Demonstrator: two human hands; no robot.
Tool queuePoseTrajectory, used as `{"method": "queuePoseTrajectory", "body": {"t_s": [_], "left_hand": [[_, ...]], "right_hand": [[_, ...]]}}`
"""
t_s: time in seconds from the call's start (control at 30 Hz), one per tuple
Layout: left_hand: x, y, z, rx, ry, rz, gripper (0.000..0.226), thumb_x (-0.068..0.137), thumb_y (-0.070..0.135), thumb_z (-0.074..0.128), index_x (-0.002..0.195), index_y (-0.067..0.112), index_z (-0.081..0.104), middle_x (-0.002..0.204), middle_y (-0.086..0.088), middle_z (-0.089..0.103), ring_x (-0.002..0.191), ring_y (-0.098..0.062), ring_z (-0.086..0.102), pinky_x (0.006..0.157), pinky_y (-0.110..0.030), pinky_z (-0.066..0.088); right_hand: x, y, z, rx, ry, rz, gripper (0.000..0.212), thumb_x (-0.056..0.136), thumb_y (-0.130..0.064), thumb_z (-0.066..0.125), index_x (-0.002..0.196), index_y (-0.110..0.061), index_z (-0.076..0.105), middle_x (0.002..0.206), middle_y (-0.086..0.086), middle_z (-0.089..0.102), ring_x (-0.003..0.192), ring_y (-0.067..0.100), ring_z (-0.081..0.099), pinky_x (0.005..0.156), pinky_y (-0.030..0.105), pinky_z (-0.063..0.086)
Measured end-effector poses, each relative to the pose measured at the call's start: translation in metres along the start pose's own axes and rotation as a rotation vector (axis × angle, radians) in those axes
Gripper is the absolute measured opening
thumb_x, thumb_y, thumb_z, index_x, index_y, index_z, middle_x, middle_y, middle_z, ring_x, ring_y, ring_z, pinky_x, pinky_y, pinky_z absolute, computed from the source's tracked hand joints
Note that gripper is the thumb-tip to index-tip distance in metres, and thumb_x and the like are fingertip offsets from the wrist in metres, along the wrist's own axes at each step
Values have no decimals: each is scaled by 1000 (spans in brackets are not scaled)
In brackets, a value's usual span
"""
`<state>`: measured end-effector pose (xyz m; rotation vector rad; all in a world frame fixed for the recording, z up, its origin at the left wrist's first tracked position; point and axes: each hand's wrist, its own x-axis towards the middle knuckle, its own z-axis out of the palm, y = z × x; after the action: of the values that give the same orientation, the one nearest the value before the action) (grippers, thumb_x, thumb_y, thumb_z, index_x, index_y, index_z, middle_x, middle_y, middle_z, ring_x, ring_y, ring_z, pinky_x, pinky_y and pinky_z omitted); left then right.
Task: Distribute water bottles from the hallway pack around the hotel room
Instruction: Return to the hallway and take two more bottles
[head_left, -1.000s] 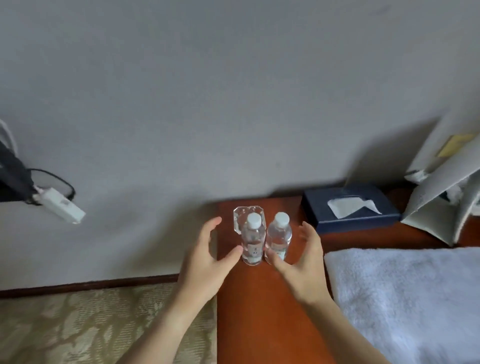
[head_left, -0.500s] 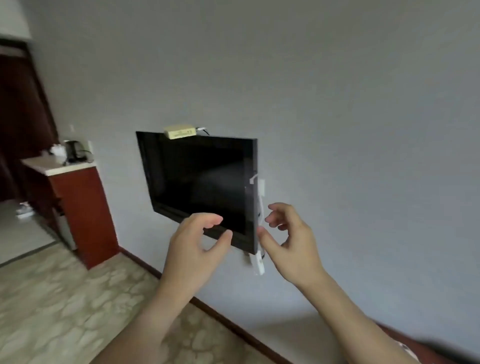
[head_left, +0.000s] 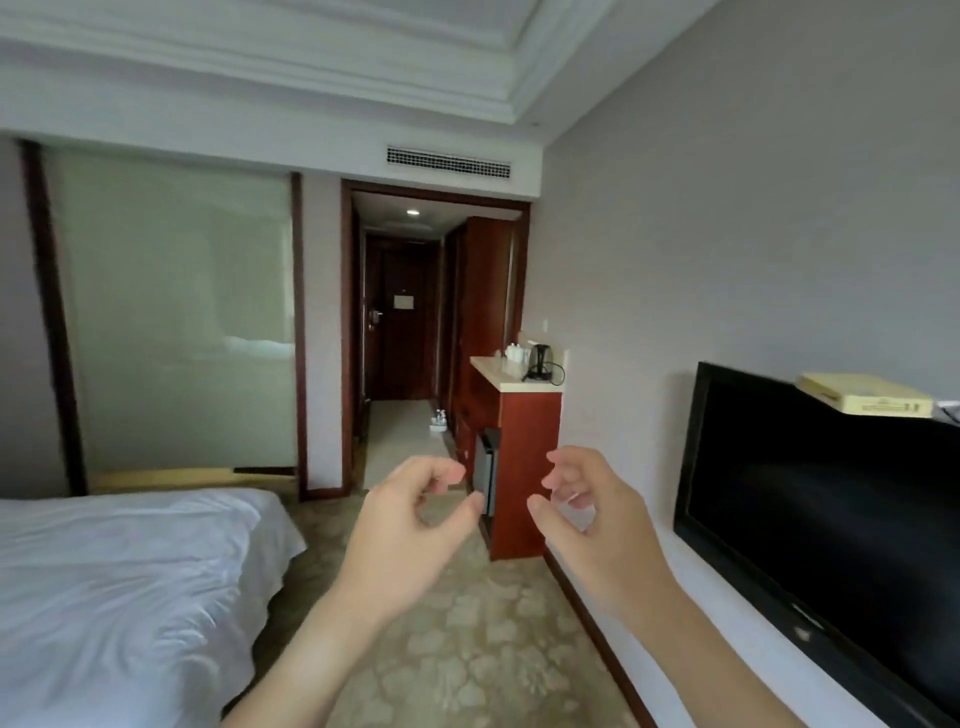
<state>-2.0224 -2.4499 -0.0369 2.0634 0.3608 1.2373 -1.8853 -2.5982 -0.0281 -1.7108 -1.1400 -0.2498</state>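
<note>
Seemingly between deliveries, both hands, left hand (head_left: 402, 525) and right hand (head_left: 592, 514), hang loosely curled and empty, with clear plastic bottles (head_left: 439, 419) left on the hallway floor.

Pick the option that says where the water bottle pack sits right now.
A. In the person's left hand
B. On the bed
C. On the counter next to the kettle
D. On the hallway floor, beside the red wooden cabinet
D: the water bottle pack stands on the pale hallway floor next to the red wooden cabinet, far beyond the left hand and right hand, both of which hold nothing.
</note>
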Motion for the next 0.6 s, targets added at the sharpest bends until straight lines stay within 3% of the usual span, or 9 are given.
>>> {"method": "queuePoseTrajectory", "body": {"t_s": [0.33, 0.6], "left_hand": [[124, -147, 29, -36, 41, -118, 14, 80, 28, 76, 89, 35, 68, 90, 12, 69, 90, -3, 62, 86, -26, 49], [290, -267, 77, -12, 116, -189, 12, 75, 33, 75, 86, 32, 68, 89, 10, 73, 84, -11, 66, 88, -38, 54]], "right_hand": [[150, 101, 113, 70, -100, 16, 32, 86, -28, 70, 112, -38, 56, 95, -14, 67, 94, -2, 62, 83, 17, 48], [330, 223, 211, 183, -133, 16, 32, 85, -28, 74, 112, -33, 59, 95, -12, 69, 90, -1, 63, 81, 16, 46]]}}
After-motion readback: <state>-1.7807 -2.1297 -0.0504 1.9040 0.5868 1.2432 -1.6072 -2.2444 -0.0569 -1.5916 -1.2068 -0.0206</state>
